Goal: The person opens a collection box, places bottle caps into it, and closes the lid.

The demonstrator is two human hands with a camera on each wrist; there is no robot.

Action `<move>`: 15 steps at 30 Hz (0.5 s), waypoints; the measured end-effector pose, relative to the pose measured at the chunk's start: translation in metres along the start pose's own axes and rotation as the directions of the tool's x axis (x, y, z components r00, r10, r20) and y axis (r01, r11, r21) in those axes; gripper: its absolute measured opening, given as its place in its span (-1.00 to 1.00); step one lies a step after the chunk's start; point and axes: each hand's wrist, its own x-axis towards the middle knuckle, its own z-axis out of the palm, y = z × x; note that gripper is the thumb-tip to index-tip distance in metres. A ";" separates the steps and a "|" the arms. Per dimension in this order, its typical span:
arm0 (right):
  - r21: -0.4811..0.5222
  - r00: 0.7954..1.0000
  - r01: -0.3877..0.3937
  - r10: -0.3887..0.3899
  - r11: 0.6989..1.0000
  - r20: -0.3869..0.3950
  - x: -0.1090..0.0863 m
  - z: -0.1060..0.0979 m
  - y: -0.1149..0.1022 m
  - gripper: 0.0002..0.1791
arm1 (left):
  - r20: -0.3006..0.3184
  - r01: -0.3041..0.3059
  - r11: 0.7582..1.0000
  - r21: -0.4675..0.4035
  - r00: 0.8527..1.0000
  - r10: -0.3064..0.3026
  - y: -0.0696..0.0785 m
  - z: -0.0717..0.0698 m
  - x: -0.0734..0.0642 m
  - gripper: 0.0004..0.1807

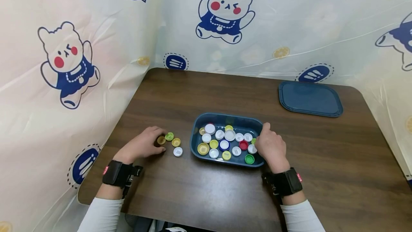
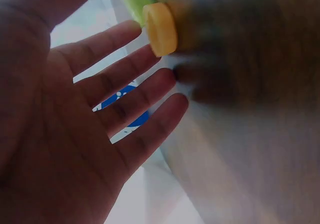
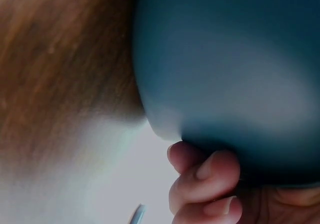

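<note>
My right hand [image 1: 271, 146] grips the right end of a dark blue plastic box [image 1: 210, 116], fingers curled at its rim; the right wrist view shows the fingers [image 3: 207, 176] bent against the box's outer wall [image 3: 225, 79]. Inside lie many bottle caps: white, yellow, green and a red cap [image 1: 243, 145]. My left hand [image 1: 146, 144] is left of the box, fingers spread around a yellow cap [image 1: 161, 140] on the table. In the left wrist view the fingers [image 2: 137, 101] are extended, fingertips right at the yellow cap [image 2: 161, 30]. Beside it lie a green cap [image 1: 169, 136], another yellow cap [image 1: 176, 142] and a white cap [image 1: 177, 151].
A dark blue flat tray or lid [image 1: 310, 98] lies at the table's back right. The brown wooden table [image 1: 225, 196] meets patterned white curtains [image 1: 273, 20] at the back and left. Black camera straps [image 1: 117, 173] circle both wrists.
</note>
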 end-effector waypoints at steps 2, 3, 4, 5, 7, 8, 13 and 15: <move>0.003 1.000 -0.001 0.001 1.000 0.004 0.000 0.000 0.000 -0.52 | -0.015 -0.001 1.000 0.004 1.000 0.001 0.000 0.002 0.000 -0.42; 0.003 1.000 0.000 0.000 1.000 0.006 0.000 0.000 0.000 -0.52 | -0.021 -0.002 1.000 0.007 1.000 0.002 -0.001 0.003 0.000 -0.42; 0.003 1.000 0.002 -0.002 1.000 0.008 -0.001 0.000 0.001 -0.52 | -0.026 -0.001 1.000 0.007 1.000 0.001 -0.001 0.004 0.000 -0.42; 0.004 1.000 0.003 -0.003 1.000 0.009 -0.001 0.001 0.001 -0.52 | -0.030 0.002 1.000 0.004 1.000 -0.002 -0.001 0.004 0.000 -0.41; 0.009 1.000 0.006 -0.006 1.000 0.010 -0.001 0.001 0.001 -0.53 | -0.035 0.007 1.000 -0.001 0.999 -0.007 -0.001 0.006 0.000 -0.42; 0.011 1.000 0.006 -0.006 1.000 0.010 -0.001 0.001 0.001 -0.53 | -0.036 0.008 1.000 -0.006 0.999 -0.008 -0.001 0.007 0.000 -0.43; 0.018 1.000 0.000 0.000 1.000 0.004 -0.002 0.001 0.001 -0.54 | -0.050 0.024 0.999 -0.028 0.998 -0.025 0.001 0.006 0.002 -0.56; 0.017 1.000 0.004 -0.004 1.000 0.002 -0.002 0.000 0.001 -0.54 | -0.057 0.036 0.999 -0.027 0.998 -0.038 0.003 0.004 0.002 -0.62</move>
